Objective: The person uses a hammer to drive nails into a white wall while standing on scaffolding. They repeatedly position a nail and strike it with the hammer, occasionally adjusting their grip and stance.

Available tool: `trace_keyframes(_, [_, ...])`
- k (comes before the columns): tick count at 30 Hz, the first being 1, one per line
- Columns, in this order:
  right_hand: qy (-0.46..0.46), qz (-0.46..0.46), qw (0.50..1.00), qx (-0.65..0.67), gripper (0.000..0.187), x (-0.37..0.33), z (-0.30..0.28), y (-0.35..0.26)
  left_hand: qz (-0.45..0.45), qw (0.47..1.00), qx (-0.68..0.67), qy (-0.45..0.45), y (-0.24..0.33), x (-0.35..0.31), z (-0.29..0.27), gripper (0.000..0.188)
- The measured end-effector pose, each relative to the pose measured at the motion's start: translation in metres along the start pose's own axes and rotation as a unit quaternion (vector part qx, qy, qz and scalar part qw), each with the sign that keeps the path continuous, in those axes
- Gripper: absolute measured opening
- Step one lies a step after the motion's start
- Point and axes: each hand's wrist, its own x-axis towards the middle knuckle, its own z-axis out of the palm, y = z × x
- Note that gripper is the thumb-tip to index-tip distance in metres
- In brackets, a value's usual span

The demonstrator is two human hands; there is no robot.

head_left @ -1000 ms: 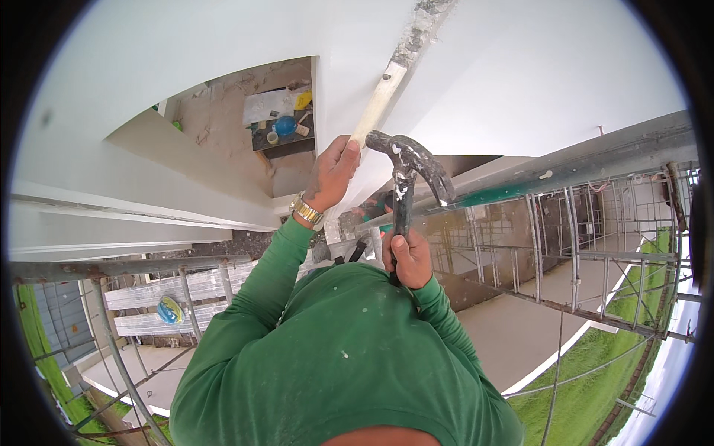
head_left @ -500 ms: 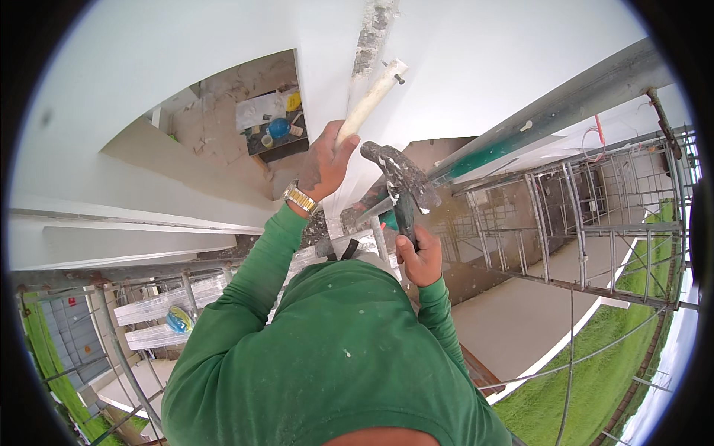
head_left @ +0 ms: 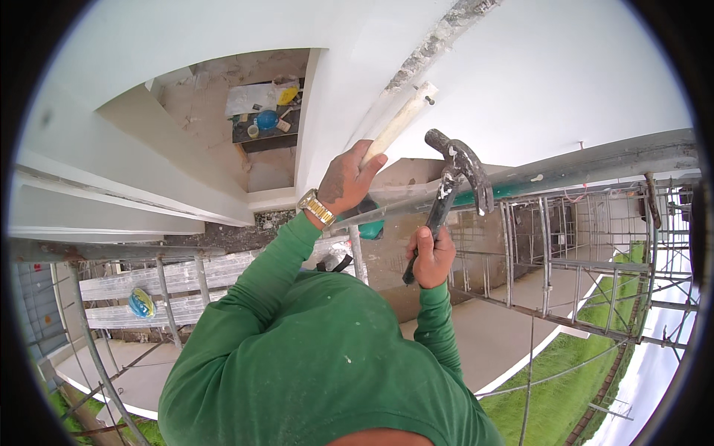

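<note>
My left hand (head_left: 344, 182), with a metal watch (head_left: 316, 208) on its wrist, grips the near end of a pale wooden strip (head_left: 400, 125). A nail (head_left: 430, 100) sticks out of the strip's far end. Just beyond it, a rough grey chased strip (head_left: 431, 52) runs up the white wall (head_left: 543, 82). My right hand (head_left: 433, 256) is closed around the dark handle of a claw hammer (head_left: 467, 167). White splashes mark the hammer, and its head is held up to the right of the strip, apart from the nail.
A metal scaffold pipe (head_left: 595, 161) crosses on the right, with scaffold frames (head_left: 547, 238) beyond. Planks (head_left: 149, 279) lie at the left, with a blue-and-yellow bag (head_left: 141, 303) on them. Through an opening, a table below carries a blue bowl (head_left: 266, 120). Grass (head_left: 550, 394) shows far down.
The hammer has moved right, away from the strip, and its head has turned. The strip now leans further right. The whole view has swung.
</note>
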Motion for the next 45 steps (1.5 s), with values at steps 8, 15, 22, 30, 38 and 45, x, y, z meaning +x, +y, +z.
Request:
trace_keyframes(8, [0.04,-0.045,0.996,-0.07,0.037,0.02,0.031,-0.02,0.048,0.996,-0.064,-0.031,-0.03,0.014,-0.002,0.038])
trace_keyframes(15, [0.091,-0.061,0.992,-0.069,0.033,0.022,0.059,-0.019,0.032,0.991,-0.089,-0.091,-0.031,0.026,-0.02,0.039])
trace_keyframes(22, [0.109,-0.031,0.993,-0.032,0.027,0.031,0.068,-0.024,0.024,0.989,-0.1,-0.102,-0.023,0.03,-0.031,0.042])
trace_keyframes(30, [0.112,-0.095,0.984,-0.105,0.042,0.041,0.072,-0.027,0.001,0.984,-0.116,-0.135,-0.028,0.03,-0.028,0.048])
trace_keyframes(38, [0.168,-0.105,0.955,-0.219,0.044,0.06,0.064,0.034,0.018,0.988,-0.107,-0.109,-0.022,0.029,-0.027,0.04])
trace_keyframes(45, [0.182,-0.223,0.955,-0.075,0.045,0.057,0.091,-0.004,0.033,0.991,-0.104,-0.083,-0.025,0.029,-0.028,0.037])
